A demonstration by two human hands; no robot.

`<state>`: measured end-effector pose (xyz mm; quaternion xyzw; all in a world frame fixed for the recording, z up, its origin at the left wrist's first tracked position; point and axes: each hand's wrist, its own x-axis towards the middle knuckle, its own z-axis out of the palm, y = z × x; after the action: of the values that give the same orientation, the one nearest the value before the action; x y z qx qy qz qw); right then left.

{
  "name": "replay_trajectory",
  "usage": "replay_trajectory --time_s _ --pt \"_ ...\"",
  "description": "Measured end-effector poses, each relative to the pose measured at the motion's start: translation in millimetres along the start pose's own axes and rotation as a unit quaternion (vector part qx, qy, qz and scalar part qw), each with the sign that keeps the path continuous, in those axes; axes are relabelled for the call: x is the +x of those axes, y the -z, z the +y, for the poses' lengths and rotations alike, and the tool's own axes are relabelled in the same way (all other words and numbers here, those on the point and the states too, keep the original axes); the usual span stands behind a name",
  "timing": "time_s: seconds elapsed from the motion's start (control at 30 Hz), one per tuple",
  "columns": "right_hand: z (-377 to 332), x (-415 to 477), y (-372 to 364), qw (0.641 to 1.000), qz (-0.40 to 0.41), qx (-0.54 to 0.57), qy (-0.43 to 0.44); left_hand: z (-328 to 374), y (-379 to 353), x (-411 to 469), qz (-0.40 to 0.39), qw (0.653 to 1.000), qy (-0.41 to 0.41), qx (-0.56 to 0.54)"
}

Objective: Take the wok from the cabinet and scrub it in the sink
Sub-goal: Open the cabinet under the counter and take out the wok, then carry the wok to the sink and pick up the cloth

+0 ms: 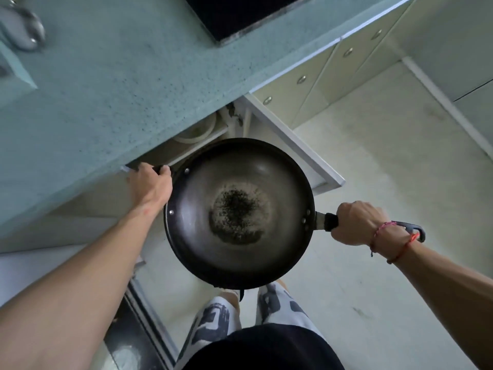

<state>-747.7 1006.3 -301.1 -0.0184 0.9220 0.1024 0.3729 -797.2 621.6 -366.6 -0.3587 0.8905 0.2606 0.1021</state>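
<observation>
Counter edge (80, 169) L of wok (237, 209), open cabinet door (298, 145) R; maybe bowl (197, 129) inside.

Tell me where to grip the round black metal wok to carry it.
Grip the long black handle sticking out level from the right rim of the round black metal wok, coming from the right, as the right hand does. The bowl is wide, so steady the opposite rim from the left, where the left hand holds the small side handle.
</observation>
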Motion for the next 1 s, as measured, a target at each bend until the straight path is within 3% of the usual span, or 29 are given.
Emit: replay_trajectory --time_s 0.47,0.8,1.0 --pt "18 -7 101 0.993 0.099 -0.016 0.062 31 105 -25 0.092 0.995 -0.007 -0.040" --pt "72 -5 104 0.997 0.068 0.011 0.017 112 90 -27 0.076 0.995 -0.054 -0.043" --pt "133 -17 87 0.994 0.017 0.100 -0.046 199 60 -38 0.034 0.989 -0.142 -0.027"
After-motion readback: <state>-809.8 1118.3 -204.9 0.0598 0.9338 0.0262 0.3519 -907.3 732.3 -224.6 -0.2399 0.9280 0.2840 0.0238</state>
